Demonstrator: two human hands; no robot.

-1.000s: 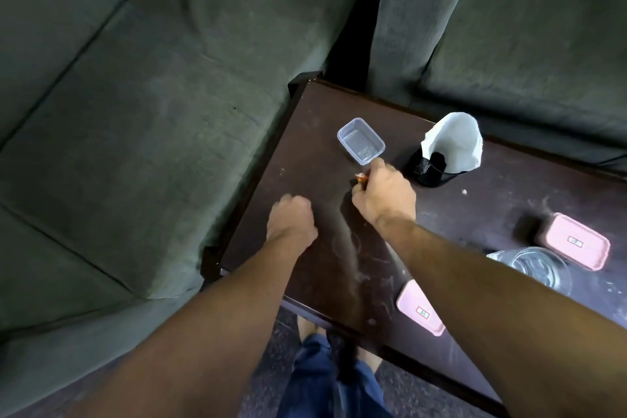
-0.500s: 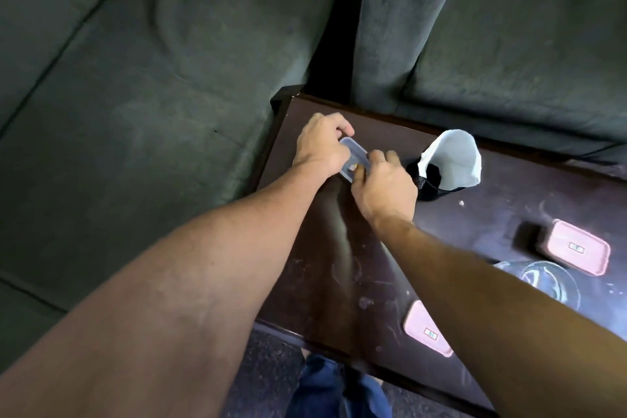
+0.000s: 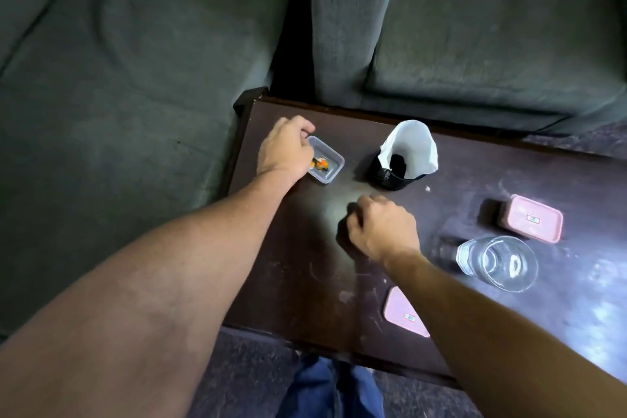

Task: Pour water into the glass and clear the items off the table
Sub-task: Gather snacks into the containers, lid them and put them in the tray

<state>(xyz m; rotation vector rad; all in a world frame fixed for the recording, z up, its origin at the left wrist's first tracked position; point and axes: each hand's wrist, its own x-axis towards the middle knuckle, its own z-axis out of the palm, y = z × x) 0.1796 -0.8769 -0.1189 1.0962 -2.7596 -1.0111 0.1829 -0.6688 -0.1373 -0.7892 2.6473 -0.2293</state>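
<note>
**Scraps in the tub, most of the worktop left to clear**

At the far left, my left hand (image 3: pixel 285 149) curls round the left rim of the small clear rectangular plastic tub (image 3: pixel 330 159), holding it steady on the dark wooden worktop (image 3: pixel 305 265). Inside the tub lie a few orange-and-dark scraps (image 3: pixel 320 163) and nothing else that I can see.

Next along stands the black mesh holder (image 3: pixel 386 176), with a white paper napkin (image 3: pixel 410 146) upright in it. My right hand (image 3: pixel 383 227) hovers over the middle of the worktop, knuckles up and fingers curled under. I cannot tell whether it holds anything.

Near the front edge lies a flat pink plastic lid (image 3: pixel 402 312), partly hidden by my forearm. To its right is the clear drinking glass (image 3: pixel 498 263), which looks to have water in it, though I can't judge how much. Just beyond the glass sits a closed pink-lidded box (image 3: pixel 531 219), its contents hidden.

By my reckoning the pouring looks done and the clearing is barely begun. The tub, holder, lid, box and glass are all on the worktop.
</note>
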